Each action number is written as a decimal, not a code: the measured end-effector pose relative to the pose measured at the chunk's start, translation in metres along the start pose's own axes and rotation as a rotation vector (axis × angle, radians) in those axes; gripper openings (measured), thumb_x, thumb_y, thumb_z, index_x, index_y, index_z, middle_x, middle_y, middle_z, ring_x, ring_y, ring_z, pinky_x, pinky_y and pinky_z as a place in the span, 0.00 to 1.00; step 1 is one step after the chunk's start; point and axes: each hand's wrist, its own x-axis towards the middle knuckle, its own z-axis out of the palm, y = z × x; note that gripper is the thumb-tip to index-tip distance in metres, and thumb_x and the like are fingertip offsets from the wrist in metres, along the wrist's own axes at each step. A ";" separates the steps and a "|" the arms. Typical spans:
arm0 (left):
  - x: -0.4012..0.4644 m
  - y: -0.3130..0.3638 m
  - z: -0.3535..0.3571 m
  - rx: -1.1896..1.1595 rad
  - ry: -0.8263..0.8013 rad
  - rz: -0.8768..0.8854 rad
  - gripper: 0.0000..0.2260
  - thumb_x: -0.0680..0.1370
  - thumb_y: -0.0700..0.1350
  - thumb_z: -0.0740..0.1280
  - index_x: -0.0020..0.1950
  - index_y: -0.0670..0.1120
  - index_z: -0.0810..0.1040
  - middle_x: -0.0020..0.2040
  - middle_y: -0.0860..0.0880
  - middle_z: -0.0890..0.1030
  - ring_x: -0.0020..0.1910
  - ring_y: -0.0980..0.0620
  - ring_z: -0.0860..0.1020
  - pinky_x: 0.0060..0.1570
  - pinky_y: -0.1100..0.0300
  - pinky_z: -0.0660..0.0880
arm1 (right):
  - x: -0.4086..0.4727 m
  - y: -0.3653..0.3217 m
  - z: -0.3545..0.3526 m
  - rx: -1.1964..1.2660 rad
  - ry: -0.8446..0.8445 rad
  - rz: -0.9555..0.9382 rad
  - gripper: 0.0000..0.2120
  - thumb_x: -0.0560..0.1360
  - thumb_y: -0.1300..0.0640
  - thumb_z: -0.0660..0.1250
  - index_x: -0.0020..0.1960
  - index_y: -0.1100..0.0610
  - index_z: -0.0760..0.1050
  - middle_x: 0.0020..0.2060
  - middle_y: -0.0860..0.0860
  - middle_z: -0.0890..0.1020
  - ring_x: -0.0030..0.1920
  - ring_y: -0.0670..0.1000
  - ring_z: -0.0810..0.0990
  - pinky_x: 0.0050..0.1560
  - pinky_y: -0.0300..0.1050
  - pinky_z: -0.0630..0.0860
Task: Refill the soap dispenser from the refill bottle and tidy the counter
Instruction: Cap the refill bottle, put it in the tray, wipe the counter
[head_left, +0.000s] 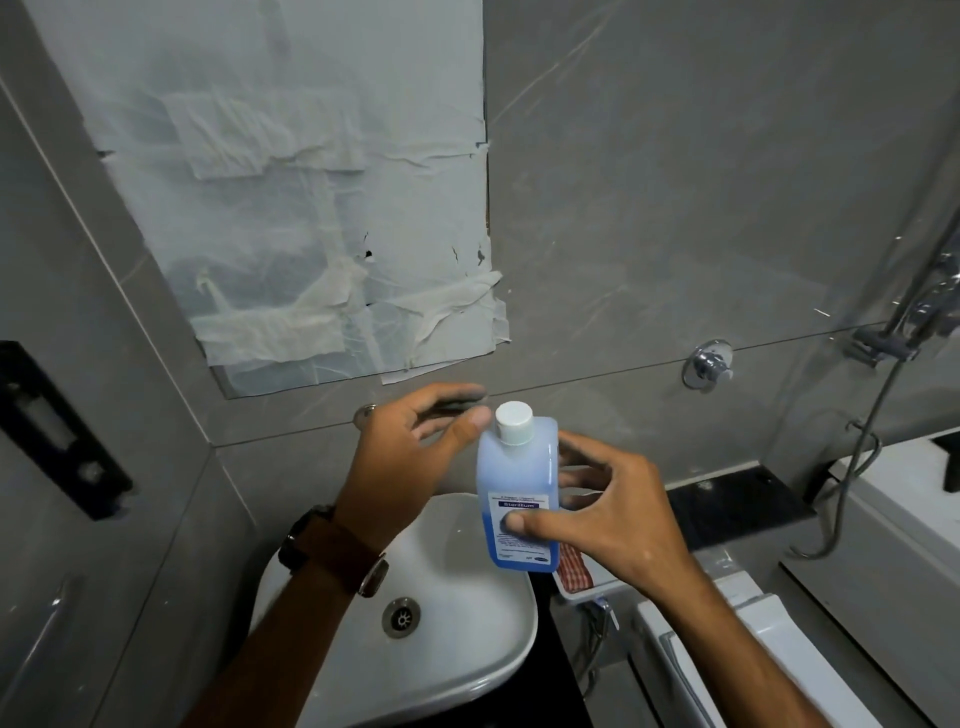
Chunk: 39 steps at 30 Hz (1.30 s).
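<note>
A translucent refill bottle (514, 478) with blue liquid, a white cap and a blue-and-white label is held upright above the right rim of the sink. My right hand (608, 514) grips its body from the right, thumb across the label. My left hand (415, 447), with a brown watch on the wrist, hovers just left of the cap with fingers spread, its fingertips close to the cap. No soap dispenser shows in this view.
A white oval sink (447, 639) with a metal drain lies below the hands. A white tray (587, 584) holding a red-patterned cloth sits behind the bottle. A paper-covered mirror (311, 208), a wall tap (709, 364), a shower hose (852, 467) and a white toilet lid (753, 649) surround it.
</note>
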 end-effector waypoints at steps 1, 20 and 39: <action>-0.002 0.001 0.003 0.004 -0.038 -0.005 0.11 0.71 0.50 0.76 0.53 0.58 0.85 0.52 0.56 0.87 0.53 0.56 0.85 0.54 0.65 0.79 | 0.000 0.001 0.001 -0.004 -0.007 -0.002 0.39 0.57 0.48 0.90 0.66 0.44 0.82 0.52 0.39 0.89 0.51 0.44 0.88 0.49 0.40 0.86; -0.181 -0.158 0.042 0.187 -0.070 -0.553 0.15 0.75 0.41 0.76 0.60 0.54 0.81 0.54 0.53 0.86 0.49 0.67 0.83 0.47 0.76 0.75 | -0.105 0.172 0.068 0.145 -0.186 0.406 0.37 0.58 0.59 0.88 0.62 0.38 0.81 0.60 0.40 0.87 0.62 0.43 0.85 0.60 0.42 0.83; -0.297 -0.248 0.077 0.136 -0.130 -0.888 0.21 0.78 0.42 0.73 0.71 0.47 0.76 0.62 0.60 0.80 0.58 0.73 0.78 0.54 0.76 0.73 | -0.194 0.283 0.130 0.139 -0.206 0.636 0.40 0.63 0.69 0.85 0.70 0.51 0.75 0.67 0.52 0.83 0.69 0.48 0.81 0.68 0.48 0.79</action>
